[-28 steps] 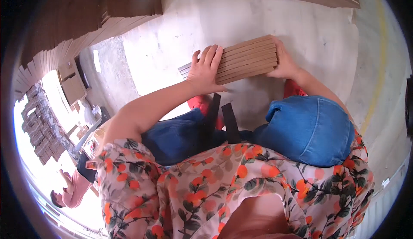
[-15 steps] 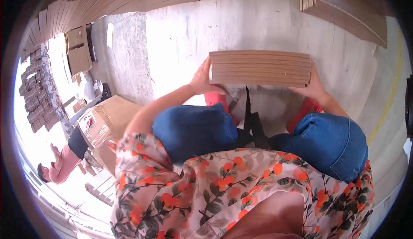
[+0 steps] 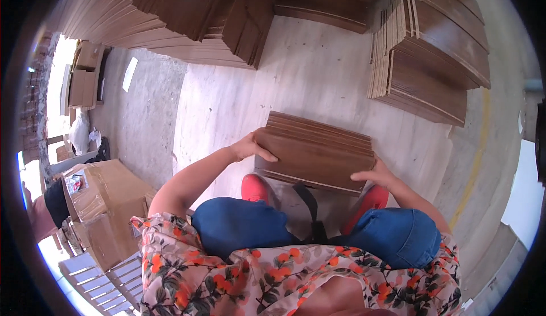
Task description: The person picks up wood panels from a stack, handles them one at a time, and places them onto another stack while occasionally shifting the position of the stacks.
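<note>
Between my two hands is a stack of brown boards (image 3: 315, 154), its broad top face tilted toward me and its layered edges showing along the far side. My left hand (image 3: 253, 148) grips the stack's left end, with the thumb lying over the top face. On the right end, my right hand (image 3: 378, 174) clasps it the same way, thumb on top. The fingers under and behind the stack are hidden. Below the stack, my red shoes (image 3: 254, 188) show on the floor.
Tall stacks of brown boards stand at the far left (image 3: 170, 15), the far middle (image 3: 324, 0) and the right (image 3: 426, 77). A taped cardboard box (image 3: 108, 202) sits at my left by a slatted pallet (image 3: 108, 282). Part of another person (image 3: 42, 219) shows beyond the box.
The view has shifted, bringing more of the far stacks into sight. The held stack has tipped, so its broad face shows now, and it sits slightly slanted. Both hands keep their hold.
</note>
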`<action>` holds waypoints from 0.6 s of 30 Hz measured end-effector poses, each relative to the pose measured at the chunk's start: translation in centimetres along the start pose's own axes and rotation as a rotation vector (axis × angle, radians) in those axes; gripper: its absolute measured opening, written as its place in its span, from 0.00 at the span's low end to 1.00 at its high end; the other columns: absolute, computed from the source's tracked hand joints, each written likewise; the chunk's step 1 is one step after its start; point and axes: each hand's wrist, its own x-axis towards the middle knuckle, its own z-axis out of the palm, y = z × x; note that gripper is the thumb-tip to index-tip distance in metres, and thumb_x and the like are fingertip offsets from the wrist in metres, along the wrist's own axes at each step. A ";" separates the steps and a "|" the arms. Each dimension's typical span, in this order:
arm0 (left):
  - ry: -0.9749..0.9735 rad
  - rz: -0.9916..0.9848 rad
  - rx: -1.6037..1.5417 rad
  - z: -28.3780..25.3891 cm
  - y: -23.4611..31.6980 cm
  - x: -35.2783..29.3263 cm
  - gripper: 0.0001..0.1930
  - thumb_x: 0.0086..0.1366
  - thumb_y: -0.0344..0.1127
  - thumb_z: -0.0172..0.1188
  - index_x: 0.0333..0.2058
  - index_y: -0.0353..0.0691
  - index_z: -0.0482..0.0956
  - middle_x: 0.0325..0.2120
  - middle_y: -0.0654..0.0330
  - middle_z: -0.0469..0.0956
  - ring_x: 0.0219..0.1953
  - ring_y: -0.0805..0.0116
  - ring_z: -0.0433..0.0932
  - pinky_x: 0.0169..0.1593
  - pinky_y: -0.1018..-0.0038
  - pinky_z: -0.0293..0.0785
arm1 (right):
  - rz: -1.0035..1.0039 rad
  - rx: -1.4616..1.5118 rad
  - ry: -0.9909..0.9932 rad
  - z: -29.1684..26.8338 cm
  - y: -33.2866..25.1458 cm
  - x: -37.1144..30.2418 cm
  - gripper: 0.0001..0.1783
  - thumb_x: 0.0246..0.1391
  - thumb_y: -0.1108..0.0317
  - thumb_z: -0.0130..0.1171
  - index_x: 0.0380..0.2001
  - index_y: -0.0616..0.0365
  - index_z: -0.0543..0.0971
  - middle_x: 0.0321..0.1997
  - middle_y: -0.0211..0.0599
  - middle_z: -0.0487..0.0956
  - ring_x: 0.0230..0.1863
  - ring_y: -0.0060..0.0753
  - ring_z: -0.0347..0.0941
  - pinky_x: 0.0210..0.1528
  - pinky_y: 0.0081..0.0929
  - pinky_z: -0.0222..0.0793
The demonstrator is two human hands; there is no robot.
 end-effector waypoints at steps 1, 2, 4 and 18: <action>-0.059 -0.135 -0.227 -0.4 0.3 -0.6 0.43 0.40 0.33 0.73 0.57 0.37 0.63 0.49 0.54 0.73 0.54 0.63 0.68 0.59 0.69 0.63 | 0.125 0.164 -0.054 0.3 -1.0 0.3 0.44 0.37 0.63 0.70 0.57 0.65 0.62 0.53 0.41 0.70 0.57 0.36 0.64 0.60 0.31 0.59; -0.001 -0.188 -0.329 -1.0 -1.3 -0.4 0.32 0.45 0.36 0.69 0.52 0.38 0.70 0.44 0.56 0.76 0.49 0.66 0.72 0.55 0.70 0.66 | 0.176 0.274 0.022 1.0 -2.0 0.4 0.37 0.40 0.62 0.66 0.54 0.64 0.67 0.49 0.40 0.74 0.53 0.35 0.68 0.56 0.30 0.63; 0.014 -0.259 -0.424 -0.8 0.1 -0.9 0.30 0.48 0.39 0.65 0.50 0.36 0.71 0.44 0.55 0.76 0.48 0.65 0.73 0.55 0.69 0.67 | 0.277 0.337 0.013 0.5 -3.6 1.3 0.35 0.41 0.60 0.65 0.53 0.63 0.68 0.48 0.40 0.74 0.51 0.35 0.70 0.54 0.30 0.64; 0.147 0.175 -0.694 -7.5 11.4 10.5 0.27 0.50 0.49 0.61 0.44 0.36 0.73 0.39 0.53 0.76 0.41 0.61 0.76 0.46 0.66 0.73 | -0.063 0.396 0.441 -0.3 -22.7 9.1 0.28 0.47 0.53 0.62 0.48 0.57 0.73 0.47 0.34 0.75 0.47 0.30 0.71 0.49 0.29 0.67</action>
